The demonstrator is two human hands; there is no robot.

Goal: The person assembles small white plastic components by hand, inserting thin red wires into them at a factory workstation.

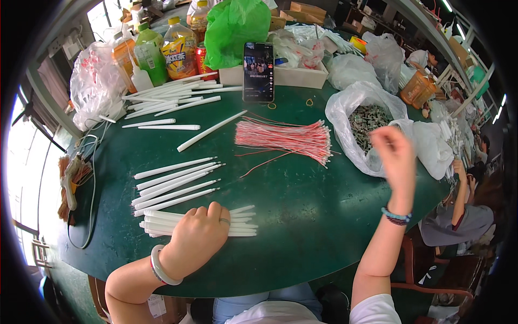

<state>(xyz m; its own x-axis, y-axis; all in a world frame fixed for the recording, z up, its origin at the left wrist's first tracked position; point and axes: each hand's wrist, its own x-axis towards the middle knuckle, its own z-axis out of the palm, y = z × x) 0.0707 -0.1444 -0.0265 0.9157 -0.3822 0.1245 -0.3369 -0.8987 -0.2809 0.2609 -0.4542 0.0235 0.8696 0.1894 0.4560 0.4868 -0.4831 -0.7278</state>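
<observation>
White, slim tubes (159,218) lie bunched at the near left of a green table (302,237), beneath the person's left hand (200,229), which is curled closed over them, knuckles up, fingertips hidden. The right hand (396,154) hangs over the near right side of a clear plastic bag (344,110), its fingers bent but blurred, so I cannot tell whether they pinch anything. Small, dark pieces (361,125) that look metallic fill the bag. For a sound result, the left hand would do best to press lightly, since smooth, round tubes probably roll, while the right takes pieces singly, as their jagged heap looks apt to tangle. Just beyond the bunch, a loose row of similar tubes (172,168) shows narrow tips pointing right. Thin red and white wires (283,135), limp and thread-like, form a flat sheaf between row and bag. Farther back, a glossy phone (259,81) stands upright, scattered tubes (188,106) lie about, and a crinkled green bag (237,29) rises beside rounded plastic bottles (151,54)
</observation>
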